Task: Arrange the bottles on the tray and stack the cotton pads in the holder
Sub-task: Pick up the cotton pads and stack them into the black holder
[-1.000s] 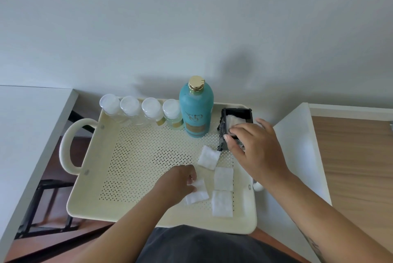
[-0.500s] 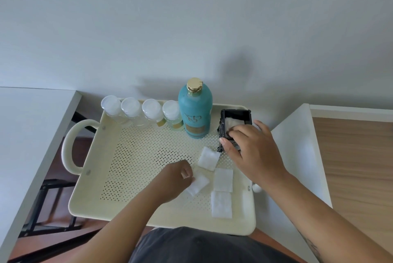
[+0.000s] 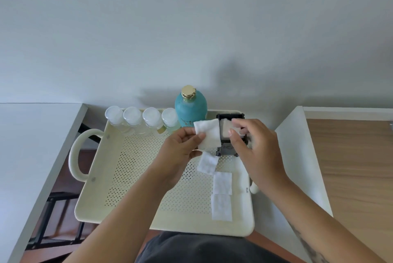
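A cream perforated tray (image 3: 136,177) carries several small clear bottles (image 3: 140,120) and a teal bottle with a gold cap (image 3: 190,108) along its back edge. At the back right stands a black holder (image 3: 230,133) with white pads inside. My left hand (image 3: 180,154) pinches a white cotton pad (image 3: 208,136) and holds it up beside the holder. My right hand (image 3: 255,152) hovers over the holder, its fingertips on the pads inside. Three more pads lie on the tray: one (image 3: 207,162) below the holder, then a second (image 3: 222,183) and a third (image 3: 221,207) nearer me.
A white table (image 3: 32,145) stands to the left, and a white panel (image 3: 297,152) and a wooden surface (image 3: 350,167) are on the right. The wall is right behind the tray. A dark frame shows below the tray's left handle (image 3: 78,154).
My left hand picked one pad off the tray and raised it to the holder. My right hand shifted slightly at the holder's top.
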`<action>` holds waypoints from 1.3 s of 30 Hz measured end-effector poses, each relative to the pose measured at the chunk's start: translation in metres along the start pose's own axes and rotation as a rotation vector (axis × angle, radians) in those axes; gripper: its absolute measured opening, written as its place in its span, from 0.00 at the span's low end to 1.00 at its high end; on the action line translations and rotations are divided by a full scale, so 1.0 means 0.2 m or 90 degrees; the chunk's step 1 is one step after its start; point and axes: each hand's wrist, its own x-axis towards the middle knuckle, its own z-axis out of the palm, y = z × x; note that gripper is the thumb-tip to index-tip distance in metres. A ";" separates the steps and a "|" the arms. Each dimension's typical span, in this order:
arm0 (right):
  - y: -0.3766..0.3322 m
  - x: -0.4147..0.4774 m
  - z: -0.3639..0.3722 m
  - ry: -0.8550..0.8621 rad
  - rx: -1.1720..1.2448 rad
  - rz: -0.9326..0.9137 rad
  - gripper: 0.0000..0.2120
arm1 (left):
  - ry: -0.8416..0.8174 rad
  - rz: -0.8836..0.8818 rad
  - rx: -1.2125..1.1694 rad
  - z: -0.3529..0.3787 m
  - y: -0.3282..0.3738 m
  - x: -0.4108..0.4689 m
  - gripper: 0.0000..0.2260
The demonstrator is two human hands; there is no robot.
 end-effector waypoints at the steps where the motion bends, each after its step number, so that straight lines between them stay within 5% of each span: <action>1: -0.01 0.00 -0.01 0.004 0.031 0.041 0.11 | -0.009 0.005 0.002 0.02 0.01 0.00 0.10; 6: -0.03 0.02 0.01 -0.066 0.162 0.203 0.09 | -0.056 0.023 0.032 0.10 0.05 0.03 0.13; 12: -0.01 0.06 0.03 0.040 0.113 0.252 0.02 | -0.061 0.027 0.125 0.06 0.02 0.08 0.12; 18: 0.02 0.15 0.06 0.022 -0.003 0.300 0.05 | 0.034 -0.060 0.351 -0.12 -0.14 0.15 0.04; 22: 0.01 0.13 0.09 0.021 -0.055 0.310 0.04 | 0.021 0.014 0.570 -0.18 -0.22 0.17 0.06; 27: 0.01 0.10 0.11 0.063 -0.188 0.255 0.07 | -0.086 0.259 0.872 -0.21 -0.35 0.16 0.13; 30: -0.01 0.06 0.12 0.107 -0.298 0.117 0.09 | -0.125 0.311 0.945 -0.22 -0.38 0.19 0.17; 33: 0.01 0.00 0.14 0.029 -0.350 -0.018 0.13 | -0.152 0.332 1.007 -0.24 -0.40 0.24 0.20; 39: 0.05 -0.06 0.19 -0.099 -0.446 -0.081 0.19 | -0.236 0.376 1.087 -0.30 -0.44 0.29 0.21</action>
